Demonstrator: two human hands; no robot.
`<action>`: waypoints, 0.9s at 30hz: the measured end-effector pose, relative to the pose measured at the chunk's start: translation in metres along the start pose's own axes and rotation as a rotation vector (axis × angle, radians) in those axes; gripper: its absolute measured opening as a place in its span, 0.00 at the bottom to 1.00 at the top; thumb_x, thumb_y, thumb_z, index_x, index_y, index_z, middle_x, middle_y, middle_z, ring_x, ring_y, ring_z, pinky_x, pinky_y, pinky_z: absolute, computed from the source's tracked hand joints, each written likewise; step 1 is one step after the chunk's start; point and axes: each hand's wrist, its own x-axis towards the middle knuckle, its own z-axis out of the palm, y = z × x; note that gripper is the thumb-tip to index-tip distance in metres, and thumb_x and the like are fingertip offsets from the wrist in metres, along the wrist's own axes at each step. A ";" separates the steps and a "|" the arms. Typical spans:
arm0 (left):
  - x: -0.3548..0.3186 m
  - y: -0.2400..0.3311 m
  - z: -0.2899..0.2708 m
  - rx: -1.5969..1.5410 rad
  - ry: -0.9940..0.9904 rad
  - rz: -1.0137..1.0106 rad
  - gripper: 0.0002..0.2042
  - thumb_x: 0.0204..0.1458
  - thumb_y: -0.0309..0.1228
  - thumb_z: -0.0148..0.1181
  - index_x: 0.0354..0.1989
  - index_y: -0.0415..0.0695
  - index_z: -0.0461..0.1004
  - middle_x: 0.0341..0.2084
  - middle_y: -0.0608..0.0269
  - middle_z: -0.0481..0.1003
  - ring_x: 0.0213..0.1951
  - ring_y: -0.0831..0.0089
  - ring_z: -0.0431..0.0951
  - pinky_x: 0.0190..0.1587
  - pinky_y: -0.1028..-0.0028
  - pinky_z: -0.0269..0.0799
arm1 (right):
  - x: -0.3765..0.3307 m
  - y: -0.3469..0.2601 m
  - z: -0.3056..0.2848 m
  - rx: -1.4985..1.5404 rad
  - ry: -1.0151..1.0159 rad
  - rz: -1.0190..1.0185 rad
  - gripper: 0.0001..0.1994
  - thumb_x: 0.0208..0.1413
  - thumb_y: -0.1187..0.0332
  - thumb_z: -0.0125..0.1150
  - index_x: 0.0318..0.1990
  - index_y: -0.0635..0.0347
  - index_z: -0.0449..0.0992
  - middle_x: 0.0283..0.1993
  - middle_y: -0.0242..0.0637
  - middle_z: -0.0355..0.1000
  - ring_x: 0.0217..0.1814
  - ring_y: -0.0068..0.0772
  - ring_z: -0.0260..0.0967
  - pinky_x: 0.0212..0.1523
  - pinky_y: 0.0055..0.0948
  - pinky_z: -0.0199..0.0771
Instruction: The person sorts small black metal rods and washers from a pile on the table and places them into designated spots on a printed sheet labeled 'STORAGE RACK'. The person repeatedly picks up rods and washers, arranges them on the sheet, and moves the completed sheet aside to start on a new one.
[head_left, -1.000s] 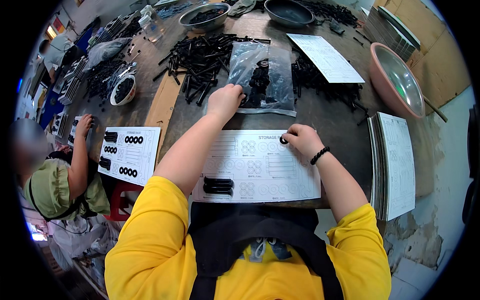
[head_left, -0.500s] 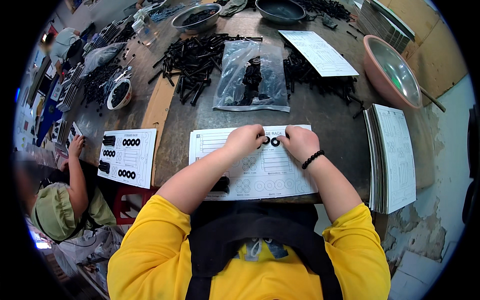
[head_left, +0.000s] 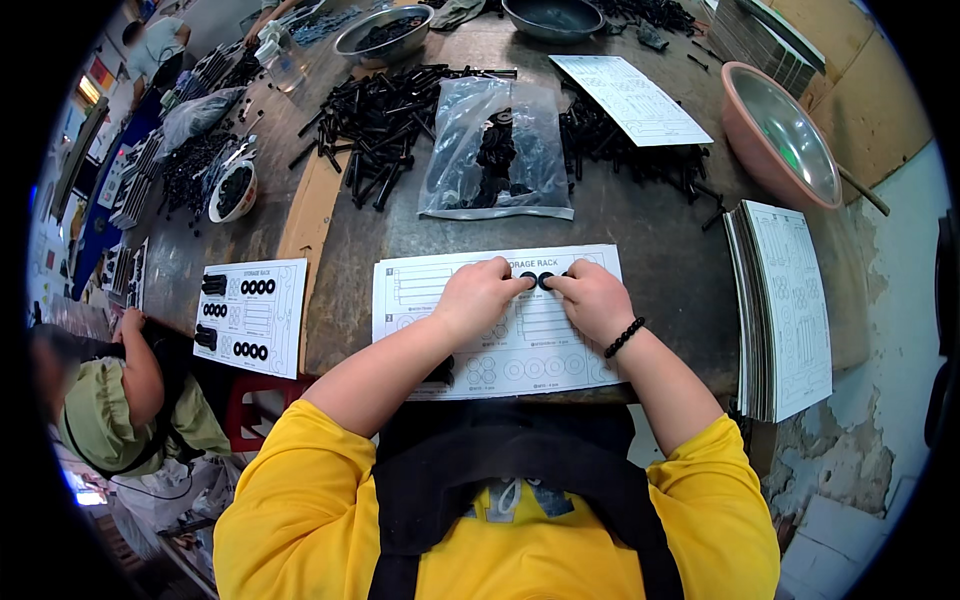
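Observation:
A printed white card [head_left: 480, 390] with outlines of nuts, bolts and rings lies at the table's front edge. On its upper part, my left hand [head_left: 482, 298] pinches a black washer [head_left: 530, 277] with thumb and fingers. Beside that one, my right hand [head_left: 600, 302], with a beaded bracelet on the wrist, has thumb and fingers closed at a second black washer [head_left: 545, 280]. Fingertips cover part of both rings. Black parts [head_left: 440, 370] at the card's lower left are half hidden by my left forearm.
Beyond the card lies a clear plastic bag [head_left: 465, 160] of black parts, among heaped black bolts [head_left: 375, 130]. A card with mounted parts [head_left: 250, 320] lies left, a card stack [head_left: 785, 310] right. A pink-rimmed bowl [head_left: 780, 130] leans far right. A co-worker [head_left: 120, 390] sits left.
Both hands stay over the card's top; the thumbs now press in at the two washers, which sit side by side. The co-worker's arm at left has drawn back from a card.

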 end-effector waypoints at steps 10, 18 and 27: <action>-0.014 -0.012 -0.010 0.024 0.086 0.036 0.13 0.38 0.21 0.56 0.34 0.50 0.77 0.26 0.61 0.70 0.31 0.63 0.72 0.33 0.67 0.68 | -0.009 0.013 -0.015 -0.048 0.013 0.094 0.07 0.46 0.71 0.54 0.31 0.51 0.78 0.27 0.34 0.66 0.33 0.36 0.66 0.32 0.33 0.69; -0.012 -0.012 -0.016 0.003 0.038 0.029 0.14 0.39 0.21 0.55 0.36 0.49 0.77 0.28 0.60 0.71 0.32 0.63 0.72 0.35 0.68 0.68 | -0.004 0.009 -0.013 -0.028 0.003 0.088 0.06 0.46 0.71 0.55 0.31 0.52 0.77 0.28 0.34 0.67 0.34 0.35 0.66 0.33 0.33 0.69; 0.024 -0.049 -0.035 -0.044 0.188 -0.154 0.11 0.44 0.23 0.54 0.39 0.44 0.73 0.33 0.58 0.71 0.38 0.58 0.71 0.41 0.66 0.68 | 0.046 0.009 -0.015 0.066 0.101 0.035 0.07 0.47 0.70 0.54 0.35 0.54 0.76 0.32 0.36 0.68 0.38 0.38 0.68 0.38 0.34 0.70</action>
